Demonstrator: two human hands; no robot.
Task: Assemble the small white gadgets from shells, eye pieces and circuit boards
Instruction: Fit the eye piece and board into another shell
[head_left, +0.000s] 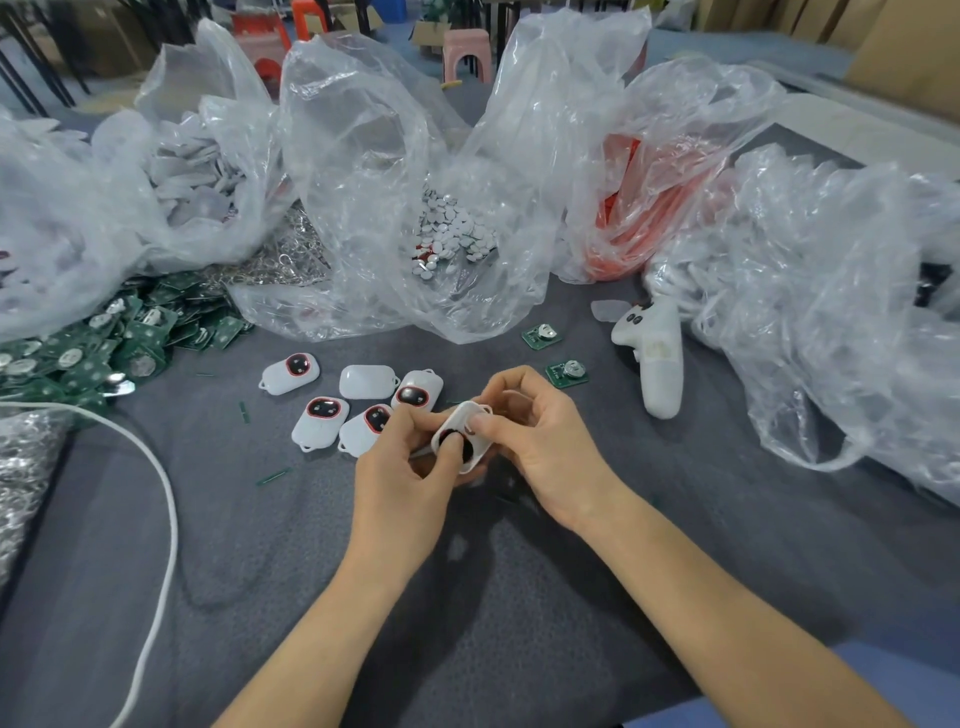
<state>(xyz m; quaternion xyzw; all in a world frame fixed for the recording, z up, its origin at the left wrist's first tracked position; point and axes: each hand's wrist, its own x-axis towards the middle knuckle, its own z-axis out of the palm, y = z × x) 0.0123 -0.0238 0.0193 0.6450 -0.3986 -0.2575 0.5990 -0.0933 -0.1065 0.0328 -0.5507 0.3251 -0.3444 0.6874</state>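
Note:
Both hands meet over the grey table (545, 597) around one white shell (467, 427) with a dark eye piece in it. My left hand (410, 473) holds the shell from below, its thumb pressing on the eye piece. My right hand (535, 441) pinches the shell's upper right edge. Several white gadgets (319, 421) with red-rimmed dark eyes lie just left of the hands, one (368, 381) face down. Two loose green circuit boards (567, 372) lie to the upper right. A heap of green boards (119, 338) sits at the left.
Clear plastic bags ring the table: white shells (192, 171) at the back left, small white discs (452, 234), red parts (639, 223), more white parts (779, 270) at the right. A white handheld controller (655, 358) lies right of the hands. A white cable (161, 519) curves at the left, metal rings (26, 467) beyond.

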